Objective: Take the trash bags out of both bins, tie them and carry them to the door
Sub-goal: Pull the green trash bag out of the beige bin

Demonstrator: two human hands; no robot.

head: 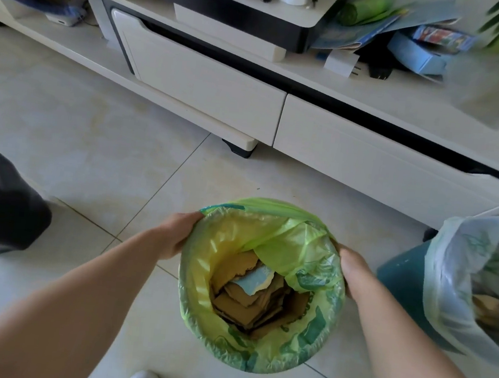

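Green bag [202,276]: sits between my hands.
Left hand [175,233]: grips left rim.
Right hand [353,275]: grips right rim.

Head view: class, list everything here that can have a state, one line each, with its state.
Green trash bag: open, untied, cardboard scraps inside.
Left hand: grips the green bag's rim.
Right hand: grips the opposite rim.
White trash bag: open, untied, sitting in the teal bin.
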